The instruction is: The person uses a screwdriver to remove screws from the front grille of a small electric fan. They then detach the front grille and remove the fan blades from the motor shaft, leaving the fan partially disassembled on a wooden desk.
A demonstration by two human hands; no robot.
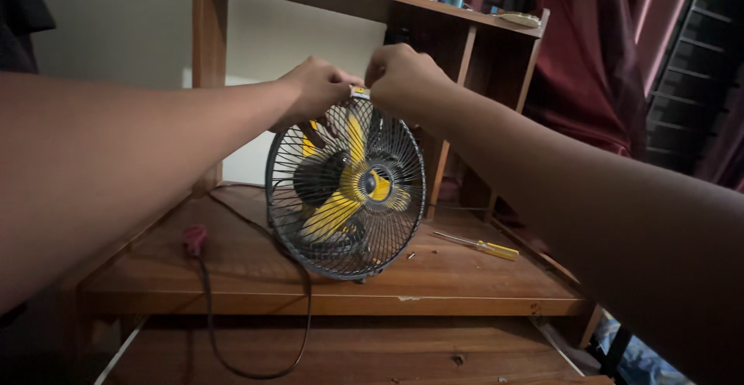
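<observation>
Both hands meet at the top rim of a small table fan.

Head view: the fan [346, 189], dark wire cage with yellow blades, stands upright on the wooden desk [465, 276]. The left hand [316, 88] and right hand [403, 77] have their fingers curled closed, pinching a small clip [360, 91] at the cage's top edge. A yellow-handled screwdriver [477, 245] lies to the right.

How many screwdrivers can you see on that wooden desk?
1. A yellow-handled screwdriver lies on the desk, right of the fan. Others may be hidden behind the fan or arms.
</observation>
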